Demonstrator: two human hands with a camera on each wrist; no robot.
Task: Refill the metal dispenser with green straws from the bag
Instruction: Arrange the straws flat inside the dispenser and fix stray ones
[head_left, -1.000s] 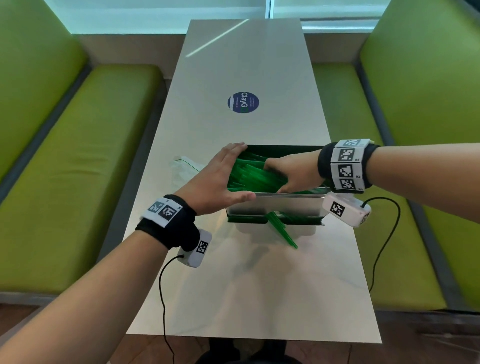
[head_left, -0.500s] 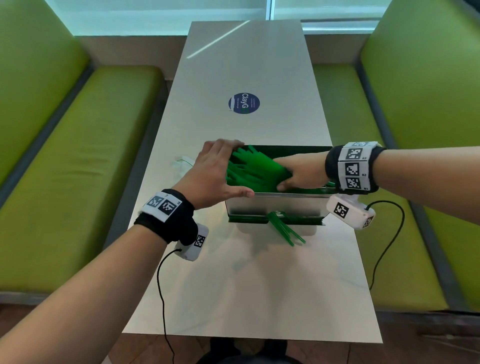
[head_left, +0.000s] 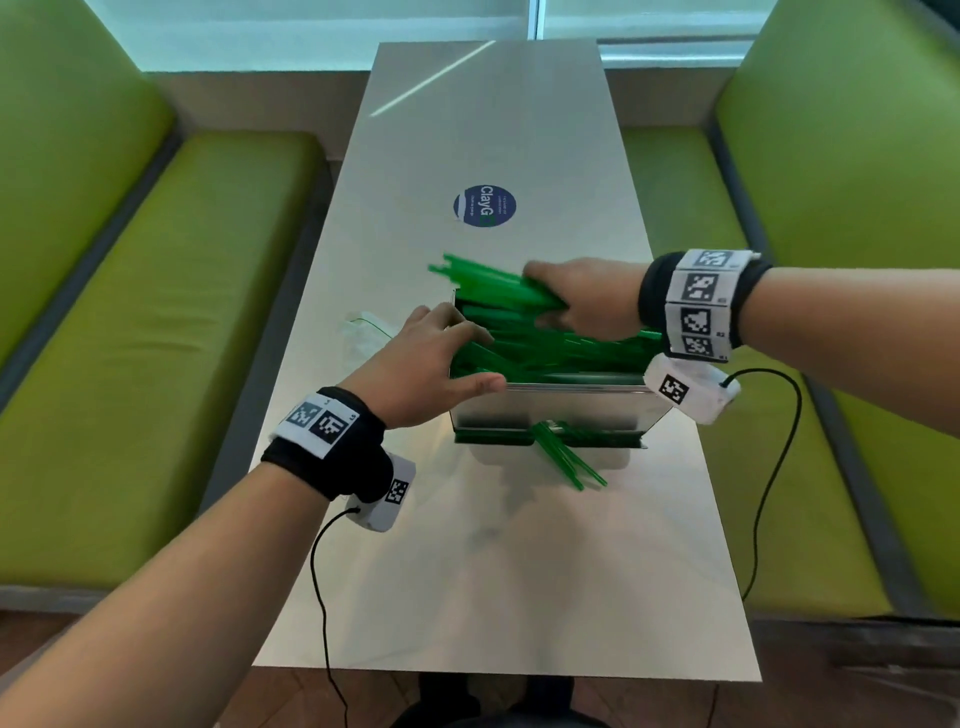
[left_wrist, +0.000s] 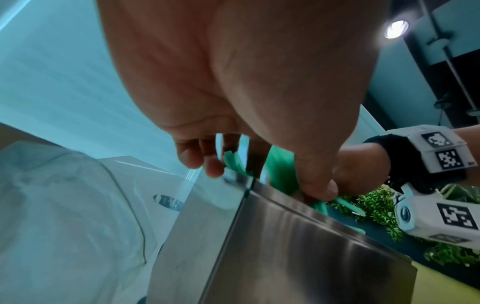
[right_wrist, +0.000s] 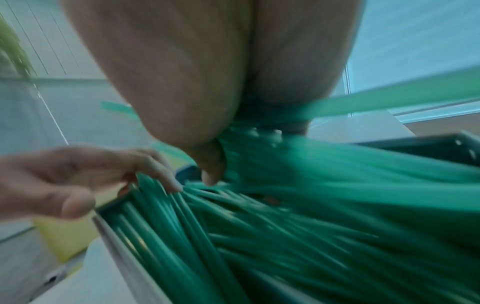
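Green booth benches (head_left: 156, 322) flank a pale table (head_left: 493, 571); bright window (head_left: 311, 31) behind

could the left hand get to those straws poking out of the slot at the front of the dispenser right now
Probably yes. The left hand rests at the metal dispenser's left rim, holding nothing, and the loose straws stick out onto bare table just below, with nothing between.

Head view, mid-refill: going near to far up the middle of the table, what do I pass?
Loose straws spilled at the front slot → metal dispenser → straws piled inside it → bunch of straws gripped by the right hand → round blue sticker.
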